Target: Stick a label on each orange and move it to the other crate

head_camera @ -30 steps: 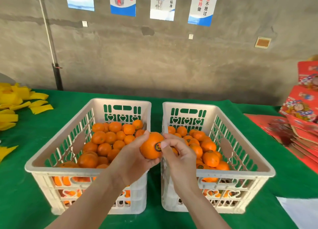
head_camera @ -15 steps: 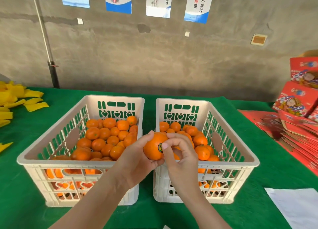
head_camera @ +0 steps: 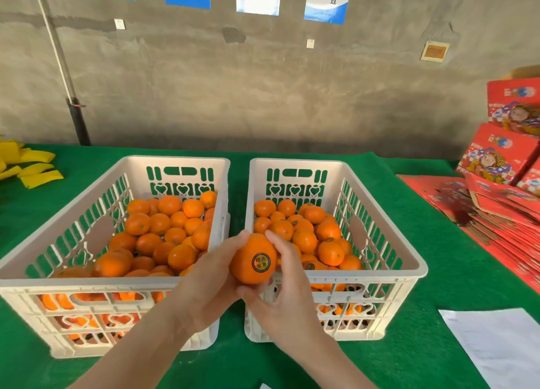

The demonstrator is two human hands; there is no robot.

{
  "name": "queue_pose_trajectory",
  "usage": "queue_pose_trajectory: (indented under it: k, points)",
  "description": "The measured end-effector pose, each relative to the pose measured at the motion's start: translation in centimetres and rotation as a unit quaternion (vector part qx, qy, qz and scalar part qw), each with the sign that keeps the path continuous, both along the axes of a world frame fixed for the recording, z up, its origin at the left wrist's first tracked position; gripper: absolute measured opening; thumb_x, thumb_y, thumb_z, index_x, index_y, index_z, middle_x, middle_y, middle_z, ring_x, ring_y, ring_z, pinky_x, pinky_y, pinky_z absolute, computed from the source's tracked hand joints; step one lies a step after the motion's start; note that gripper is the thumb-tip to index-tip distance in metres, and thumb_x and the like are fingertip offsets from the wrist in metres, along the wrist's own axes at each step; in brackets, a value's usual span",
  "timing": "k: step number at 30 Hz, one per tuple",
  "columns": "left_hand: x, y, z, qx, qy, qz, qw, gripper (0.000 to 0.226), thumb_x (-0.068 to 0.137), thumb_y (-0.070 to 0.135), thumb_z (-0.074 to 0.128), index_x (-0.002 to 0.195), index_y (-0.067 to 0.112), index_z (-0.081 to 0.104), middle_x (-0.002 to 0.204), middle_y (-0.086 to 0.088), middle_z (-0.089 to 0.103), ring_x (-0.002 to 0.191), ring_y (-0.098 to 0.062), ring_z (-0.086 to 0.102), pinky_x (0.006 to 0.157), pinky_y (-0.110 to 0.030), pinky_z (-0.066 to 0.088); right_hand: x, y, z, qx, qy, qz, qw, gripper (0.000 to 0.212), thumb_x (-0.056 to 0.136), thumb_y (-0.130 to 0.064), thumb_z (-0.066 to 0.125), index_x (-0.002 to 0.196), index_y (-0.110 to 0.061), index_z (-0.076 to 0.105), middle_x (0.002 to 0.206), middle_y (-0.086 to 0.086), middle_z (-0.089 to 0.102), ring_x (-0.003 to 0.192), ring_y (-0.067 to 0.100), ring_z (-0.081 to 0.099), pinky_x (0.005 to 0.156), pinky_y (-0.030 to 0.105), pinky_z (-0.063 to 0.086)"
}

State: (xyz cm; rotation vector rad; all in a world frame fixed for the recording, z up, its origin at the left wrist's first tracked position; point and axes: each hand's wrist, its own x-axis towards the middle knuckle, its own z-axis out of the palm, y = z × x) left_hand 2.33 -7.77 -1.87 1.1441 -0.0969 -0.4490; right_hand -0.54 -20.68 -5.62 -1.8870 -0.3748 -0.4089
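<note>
Above the gap between the left crate (head_camera: 87, 283) and the right crate (head_camera: 382, 278), toward the front edge of the green table (head_camera: 423, 356), both hands grip one orange (head_camera: 248, 267). The left hand (head_camera: 209, 285) curls round its left side, and the right hand (head_camera: 282, 296) cups it from below and behind. Its skin is glossy and deep orange, and a round black-and-yellow label (head_camera: 261, 262) faces the camera. Both crates hold heaped oranges.
</note>
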Motion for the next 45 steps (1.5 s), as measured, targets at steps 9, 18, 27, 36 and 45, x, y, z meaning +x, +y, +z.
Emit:
queue_pose_trajectory:
  k: [9, 18, 27, 36, 45]
  points:
    - [7.0, -4.5, -2.0, 0.463, -0.349, 0.148, 0.801, 0.026, 0.102, 0.022, 0.035, 0.111, 0.015, 0.059, 0.096, 0.005, 0.062, 0.091, -0.014, 0.059, 0.075, -0.019, 0.042, 6.7, -5.9, 2.9, -0.005, 0.02, -0.086, 0.996, 0.068, 0.066, -0.018, 0.081, 0.114, -0.041, 0.037, 0.108, -0.028, 0.045, 0.099, -0.002, 0.052, 0.076, 0.008, 0.043]
    - [9.7, -5.8, -4.5, 0.646, -0.372, -0.01, 0.667, 0.02, 0.093, 0.036, 0.053, 0.109, 0.027, 0.061, 0.105, 0.007, 0.066, 0.095, -0.011, 0.059, 0.082, -0.025, 0.048, 24.1, -11.4, -0.4, -0.249, 0.257, -0.208, 0.91, 0.067, 0.067, -0.024, 0.082, 0.12, -0.011, 0.042, 0.119, 0.012, 0.049, 0.102, 0.026, 0.052, 0.077, 0.033, 0.047]
    - [9.9, -5.6, -4.9, 0.602, -0.347, 0.017, 0.719, 0.016, 0.092, 0.033, 0.055, 0.105, 0.027, 0.062, 0.092, 0.014, 0.059, 0.087, -0.006, 0.057, 0.073, -0.018, 0.043, 27.5, -10.8, -5.5, -0.342, 0.266, -0.144, 0.89, 0.079, 0.077, -0.024, 0.072, 0.139, -0.005, 0.029, 0.126, 0.016, 0.053, 0.108, 0.031, 0.054, 0.084, 0.04, 0.05]
    - [9.7, -5.6, -4.2, 0.6, -0.364, 0.008, 0.712, 0.014, 0.091, 0.026, 0.057, 0.097, 0.018, 0.067, 0.095, 0.002, 0.066, 0.089, -0.016, 0.061, 0.077, -0.029, 0.051, 18.6, -8.0, 4.2, -0.048, -0.034, -0.178, 0.982, 0.03, 0.088, -0.01, 0.062, 0.117, -0.004, 0.057, 0.103, 0.001, 0.064, 0.098, 0.019, 0.061, 0.077, 0.012, 0.041]
    - [8.2, -5.4, -4.1, 0.555, -0.423, 0.071, 0.712, 0.019, 0.09, 0.01, 0.052, 0.081, 0.0, 0.067, 0.076, -0.012, 0.065, 0.067, -0.017, 0.05, 0.06, -0.026, 0.036, 0.4, -6.3, -5.2, -0.281, 0.182, 0.193, 0.922, 0.014, 0.09, -0.016, 0.061, 0.083, -0.005, 0.066, 0.082, 0.0, 0.066, 0.073, 0.005, 0.058, 0.066, 0.016, 0.044]
